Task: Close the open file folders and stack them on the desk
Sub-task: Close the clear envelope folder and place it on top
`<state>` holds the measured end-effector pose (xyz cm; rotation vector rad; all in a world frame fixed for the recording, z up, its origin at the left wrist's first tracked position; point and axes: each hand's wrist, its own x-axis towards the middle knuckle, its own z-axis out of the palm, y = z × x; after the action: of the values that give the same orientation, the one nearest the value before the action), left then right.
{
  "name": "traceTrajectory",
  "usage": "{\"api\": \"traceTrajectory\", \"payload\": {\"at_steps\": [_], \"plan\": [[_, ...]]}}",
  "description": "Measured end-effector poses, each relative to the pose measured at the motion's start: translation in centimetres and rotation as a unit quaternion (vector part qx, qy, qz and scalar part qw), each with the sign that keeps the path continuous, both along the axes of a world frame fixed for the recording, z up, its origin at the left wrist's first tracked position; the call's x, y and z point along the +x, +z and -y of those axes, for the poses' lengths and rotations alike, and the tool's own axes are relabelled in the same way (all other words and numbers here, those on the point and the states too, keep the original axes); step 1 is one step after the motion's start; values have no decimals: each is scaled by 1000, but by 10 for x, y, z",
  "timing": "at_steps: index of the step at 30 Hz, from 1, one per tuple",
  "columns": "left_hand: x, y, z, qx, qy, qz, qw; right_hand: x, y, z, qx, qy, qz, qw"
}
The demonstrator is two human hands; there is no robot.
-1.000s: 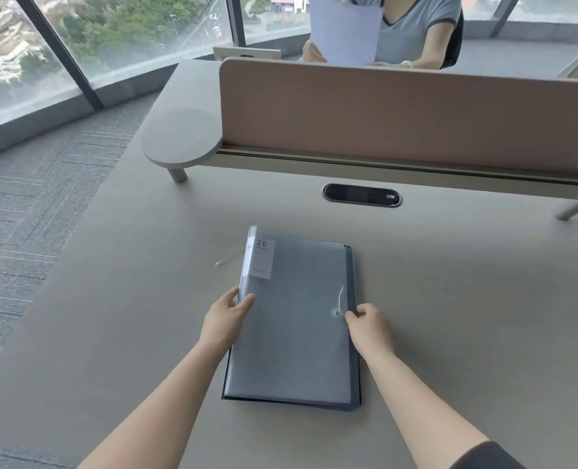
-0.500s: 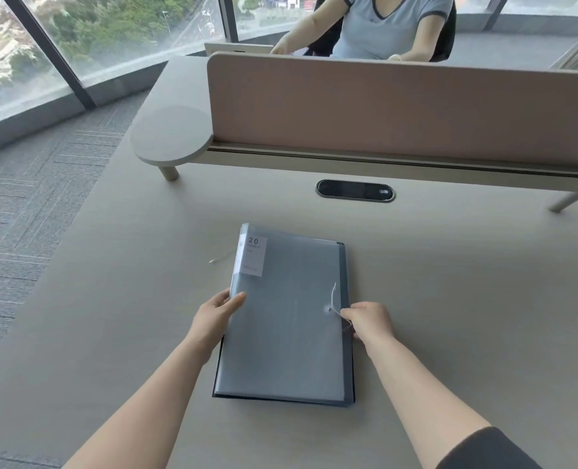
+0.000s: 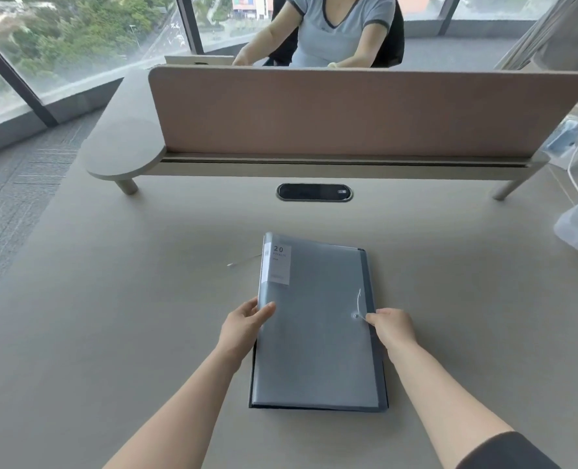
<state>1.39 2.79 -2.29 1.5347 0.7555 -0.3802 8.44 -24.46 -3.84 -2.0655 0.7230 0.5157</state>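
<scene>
Your left hand (image 3: 247, 324) grips the spine edge of the closed folders (image 3: 314, 333), stacked on the desk (image 3: 111, 299) between your hands, steadying them while your right hand (image 3: 390, 324) pinches the closure string (image 3: 359, 301), likely to fasten it.

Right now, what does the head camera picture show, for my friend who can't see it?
Two bare hands hold a closed translucent grey plastic file folder flat on a beige desk: left hand gripping its left edge, right hand pinching its thin white closure string.

Beige desk (image 3: 111, 299), pink divider (image 3: 348, 110), grey carpet (image 3: 17, 184), windows (image 3: 78, 38), probably daylight
</scene>
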Motion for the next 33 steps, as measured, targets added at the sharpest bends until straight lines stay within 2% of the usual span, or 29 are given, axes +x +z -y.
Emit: {"api": "traceTrajectory", "payload": {"at_steps": [7,13,29,33], "plan": [[17,0,52,14,-19,8,1000,16,2,52,-1,16,-18,1000],[19,2,73,14,4,2,1000,24,-4,73,-9,36,-18,999],[16,4,88,69,23,17,997,20,-13,73,-96,66,17,993],[16,4,90,88,19,17,996,14,-12,77,-81,44,36,995]]}}
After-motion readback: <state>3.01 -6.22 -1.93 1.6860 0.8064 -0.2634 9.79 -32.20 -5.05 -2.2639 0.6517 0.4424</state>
